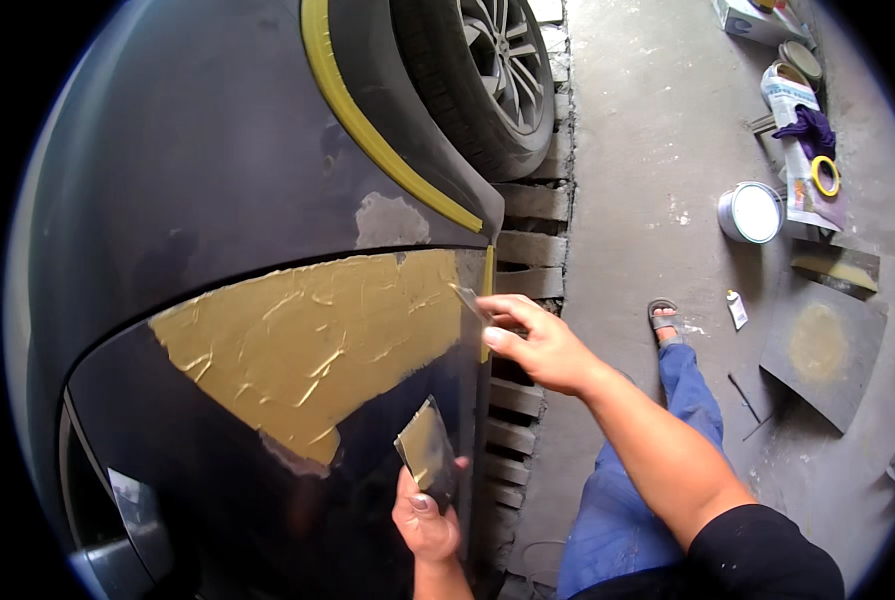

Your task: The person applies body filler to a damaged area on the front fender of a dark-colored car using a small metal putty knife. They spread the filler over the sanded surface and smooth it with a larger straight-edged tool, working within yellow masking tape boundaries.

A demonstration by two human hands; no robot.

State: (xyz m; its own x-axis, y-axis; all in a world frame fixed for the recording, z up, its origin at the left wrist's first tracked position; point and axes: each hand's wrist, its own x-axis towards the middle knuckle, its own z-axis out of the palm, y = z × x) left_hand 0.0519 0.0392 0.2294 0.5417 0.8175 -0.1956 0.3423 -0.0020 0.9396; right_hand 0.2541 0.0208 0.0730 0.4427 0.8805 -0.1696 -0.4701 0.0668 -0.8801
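A broad patch of yellowish body filler (308, 340), ridged and uneven, covers the upper part of a dark car panel (238, 470). In my right hand (540, 342) is a thin filler spreader (471, 300), its edge at the right end of the patch near the panel's edge. My left hand (430, 520) is closed round a flat metal putty knife (426, 448) with yellow filler on its face. That hand is in front of the panel, below the patch. Part of each tool is hidden behind my fingers.
Yellow masking tape (353, 110) lines the wheel arch beside the tyre (468, 90). On the concrete floor are a white-topped can (753, 212), a small tube (736, 310) and a dark board (826, 345) with dried filler. A stand holds purple gloves (810, 130) and a tape roll (825, 176).
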